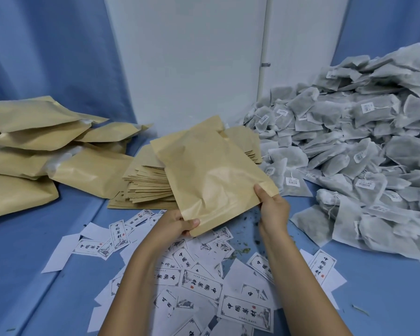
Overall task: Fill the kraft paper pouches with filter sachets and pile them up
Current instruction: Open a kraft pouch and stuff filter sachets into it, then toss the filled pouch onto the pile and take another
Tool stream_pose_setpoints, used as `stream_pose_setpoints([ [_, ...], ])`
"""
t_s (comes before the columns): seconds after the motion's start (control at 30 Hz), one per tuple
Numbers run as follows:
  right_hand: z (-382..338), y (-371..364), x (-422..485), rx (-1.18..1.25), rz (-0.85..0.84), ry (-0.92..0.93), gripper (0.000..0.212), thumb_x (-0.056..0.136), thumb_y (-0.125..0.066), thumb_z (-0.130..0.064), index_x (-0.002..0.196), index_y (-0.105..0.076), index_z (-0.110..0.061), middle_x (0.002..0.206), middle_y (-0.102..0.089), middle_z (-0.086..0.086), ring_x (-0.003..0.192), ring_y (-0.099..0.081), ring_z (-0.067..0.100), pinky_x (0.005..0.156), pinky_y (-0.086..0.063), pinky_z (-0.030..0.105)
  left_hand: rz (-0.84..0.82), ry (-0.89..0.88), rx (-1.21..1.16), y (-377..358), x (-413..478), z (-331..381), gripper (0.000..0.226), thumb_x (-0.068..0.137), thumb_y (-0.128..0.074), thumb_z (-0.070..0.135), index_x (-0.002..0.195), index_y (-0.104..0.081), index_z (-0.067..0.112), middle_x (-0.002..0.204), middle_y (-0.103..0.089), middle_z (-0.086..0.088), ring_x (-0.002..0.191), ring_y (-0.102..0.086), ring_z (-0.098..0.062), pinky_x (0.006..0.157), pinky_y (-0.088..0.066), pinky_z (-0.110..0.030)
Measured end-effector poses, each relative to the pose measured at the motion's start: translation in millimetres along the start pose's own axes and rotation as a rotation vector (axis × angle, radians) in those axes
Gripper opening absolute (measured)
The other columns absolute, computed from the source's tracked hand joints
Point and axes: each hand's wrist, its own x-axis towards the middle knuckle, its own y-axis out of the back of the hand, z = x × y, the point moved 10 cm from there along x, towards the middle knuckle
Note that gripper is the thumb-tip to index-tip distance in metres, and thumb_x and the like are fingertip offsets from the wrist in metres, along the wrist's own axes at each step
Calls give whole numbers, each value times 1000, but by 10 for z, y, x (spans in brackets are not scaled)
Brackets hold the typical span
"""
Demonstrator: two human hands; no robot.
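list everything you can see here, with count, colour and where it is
held kraft pouch: one, tan, centre, lifted above the flat stack
flat kraft pouches: one stack, too many to count, tan, centre, behind the held pouch
filled kraft pouches: one pile of several, tan, left
filter sachets: one big heap, uncountable, grey-white with small tags, right
printed labels: many, white with black characters, scattered in front, under the arms
leaf crumbs: scattered bits, green, among the labels
blue cloth: blue, covers the work surface and backdrop
white panels: two, side by side, back centre
left hand: grips the held pouch's near left corner
right hand: pinches its near right corner
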Motion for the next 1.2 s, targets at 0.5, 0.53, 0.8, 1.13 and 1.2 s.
stream_pose_setpoints([
  [0.5,-457,-121,-162,-382,109,331,26,101,-31,-6,100,-58,-8,81,-61,13,34,-49,13,37,-41,20,219,-232,-99,204,216,754,38,96,-53,10,129,-46,27,126,-59,-1,91,-66,-9,63,-55,-25],
  [0.53,-477,-175,-168,-340,122,325,28,101,-31,-6,101,-59,-6,87,-61,13,33,-49,11,38,-41,20,214,-257,-87,257,235,892,41,96,-52,8,133,-45,23,131,-56,-3,95,-65,-10,64,-57,-24],
  [0.8,-129,-1192,-402,-113,-33,83,28,95,-36,-1,108,-60,-11,102,-61,7,34,-46,7,41,-39,23,385,-265,-47,1284,-230,1076,46,98,-48,10,135,-42,37,106,-66,7,83,-68,-21,70,-58,-36],
  [1.13,723,-2724,-1327,123,-391,-193,19,97,-40,3,106,-56,-2,86,-60,12,42,-57,8,41,-48,20,507,-208,-327,2733,-982,646,27,103,-34,3,123,-47,16,71,-43,-5,38,-36,-4,35,-28,-12],
  [1.2,542,-3384,-1611,346,-712,-268,28,98,-46,2,126,-49,3,116,-62,12,92,-68,13,84,-56,26,510,-312,-737,3080,-1075,844,18,104,-38,15,115,-51,9,85,-55,-9,56,-56,-8,47,-45,-13],
])
